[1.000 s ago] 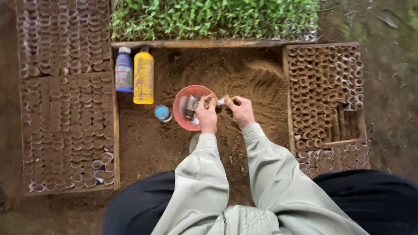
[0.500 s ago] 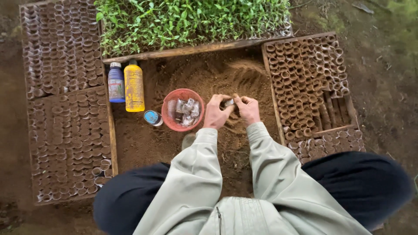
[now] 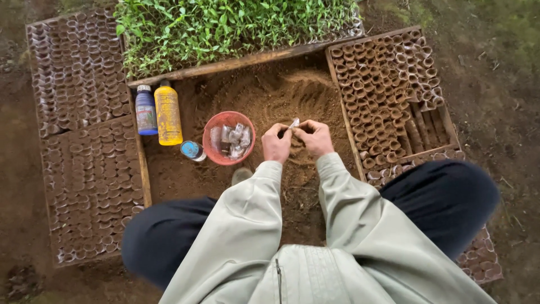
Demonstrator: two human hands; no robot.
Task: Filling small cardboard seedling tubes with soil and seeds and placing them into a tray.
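My left hand and my right hand meet over the heap of brown soil, and together they pinch a small silvery packet between the fingertips. Left of my left hand stands a red bowl with several similar small packets in it. A small blue-capped jar lies beside the bowl. A yellow bottle and a blue bottle stand further left.
Wooden-framed trays of rolled soil pots lie at the left and right. A tray of green seedlings sits at the far side. My dark-trousered knees spread at both sides of the soil.
My hands have moved from beside the bowl's rim to the right, over the soil, and the packet now shows between the fingertips. The camera view has shifted.
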